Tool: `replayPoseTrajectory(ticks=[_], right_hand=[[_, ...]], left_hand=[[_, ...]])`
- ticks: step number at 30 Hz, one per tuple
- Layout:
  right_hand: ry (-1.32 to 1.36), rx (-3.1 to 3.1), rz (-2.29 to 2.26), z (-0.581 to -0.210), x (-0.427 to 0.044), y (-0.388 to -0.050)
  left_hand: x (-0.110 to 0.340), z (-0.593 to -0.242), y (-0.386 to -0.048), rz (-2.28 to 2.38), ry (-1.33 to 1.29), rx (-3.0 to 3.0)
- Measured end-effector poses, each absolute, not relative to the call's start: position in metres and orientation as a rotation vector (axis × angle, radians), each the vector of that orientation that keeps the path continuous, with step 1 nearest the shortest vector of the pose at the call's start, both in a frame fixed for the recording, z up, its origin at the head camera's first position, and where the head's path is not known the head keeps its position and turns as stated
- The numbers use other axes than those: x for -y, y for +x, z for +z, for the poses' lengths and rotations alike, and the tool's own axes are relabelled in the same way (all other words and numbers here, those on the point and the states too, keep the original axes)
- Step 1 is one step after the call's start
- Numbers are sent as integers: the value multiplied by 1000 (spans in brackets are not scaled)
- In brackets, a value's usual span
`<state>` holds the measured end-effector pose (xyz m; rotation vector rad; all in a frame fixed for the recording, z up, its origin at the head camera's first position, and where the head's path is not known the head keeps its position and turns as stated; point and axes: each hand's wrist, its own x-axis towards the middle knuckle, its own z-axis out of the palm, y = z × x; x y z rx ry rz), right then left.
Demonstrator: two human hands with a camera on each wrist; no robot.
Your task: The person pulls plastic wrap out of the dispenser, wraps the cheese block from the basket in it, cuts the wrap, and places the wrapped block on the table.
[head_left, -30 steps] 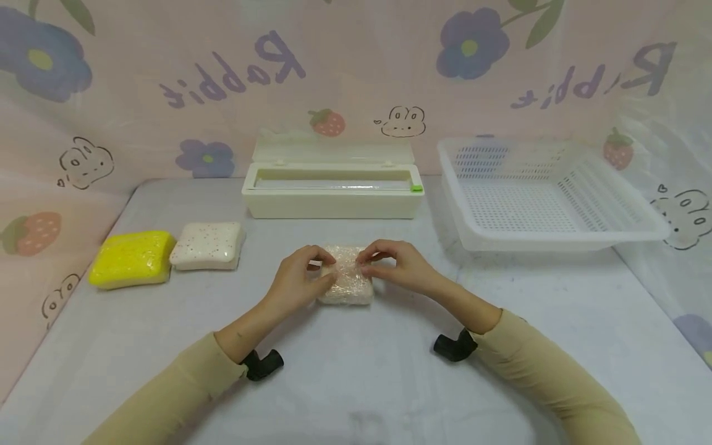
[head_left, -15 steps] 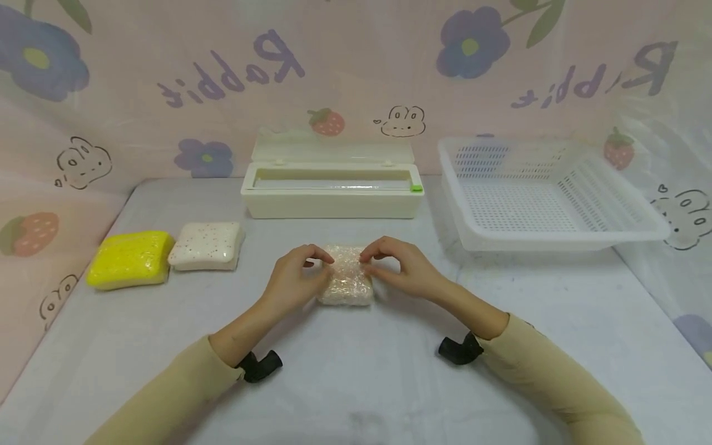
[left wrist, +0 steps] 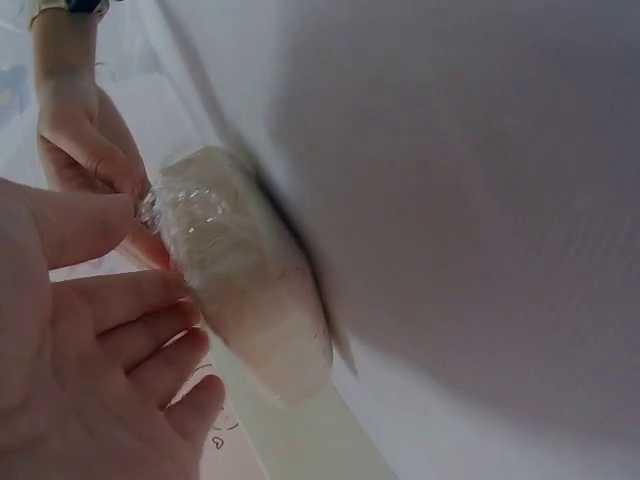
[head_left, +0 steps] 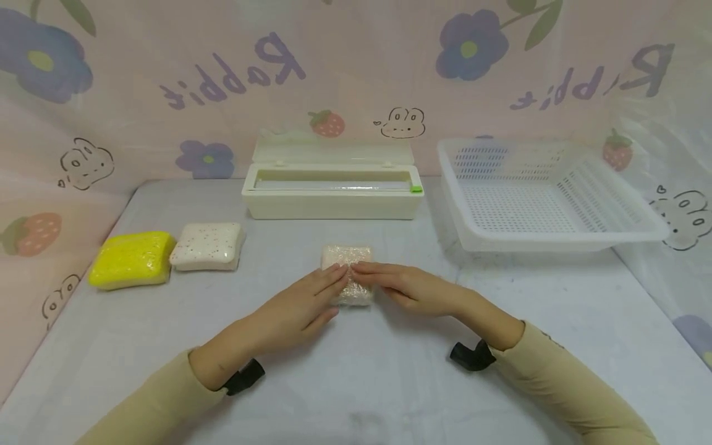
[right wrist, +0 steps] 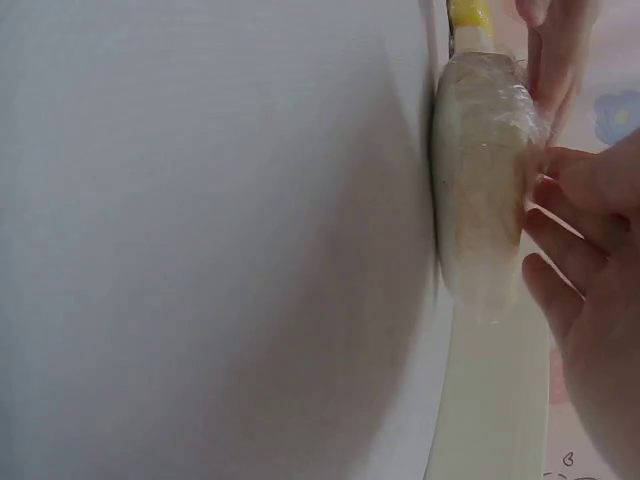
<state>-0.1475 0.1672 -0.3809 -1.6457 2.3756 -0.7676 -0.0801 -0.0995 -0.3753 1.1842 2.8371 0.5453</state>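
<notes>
A pale pink-white, soap-like bar (head_left: pixel 347 253) wrapped in crinkled cling film lies flat on the table in the middle of the head view. My left hand (head_left: pixel 295 309) reaches over it from the left, straight fingers pressing the film on top. From the other side my right hand (head_left: pixel 411 287) also lays straight fingers on the top, their tips meeting the left ones. In the left wrist view the wrapped bar (left wrist: pixel 250 270) shows its smooth side and bunched film under the fingers. The right wrist view shows film gathered on the bar's upper face (right wrist: pixel 520 110).
A cream cling film dispenser (head_left: pixel 334 206) with its lid raised stands behind the bar. At the left lie a yellow wrapped bar (head_left: pixel 131 259) and a white, red-speckled one (head_left: pixel 207 245). A white perforated basket (head_left: pixel 556 238) stands at the back right.
Both hands have gone from pinching at the film with bent fingers to laying straight fingers on top of the bar. The wrists have moved slightly nearer and outward. The bar stays in place.
</notes>
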Motion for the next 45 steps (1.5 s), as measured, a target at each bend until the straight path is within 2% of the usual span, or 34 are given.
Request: replayPoseTrajectory(ticks=[12, 18, 23, 29, 45], right_hand=[[-1757, -2395, -547, -387, -162, -152], [-1520, -2353, -991, -389, -161, -161], [-1341, -2418, -1364, -395, -155, -178], [-1261, -2293, -1317, -401, -152, -197], [-1178, -2186, -1161, -400, -142, -211]], left_hand=[[94, -375, -79, 213, 1091, -2719], [92, -375, -82, 393, 1112, -2804], [82, -379, -84, 467, 1299, -3046], [64, -377, -82, 205, 1552, -3109], [66, -380, -89, 293, 1418, -3128]])
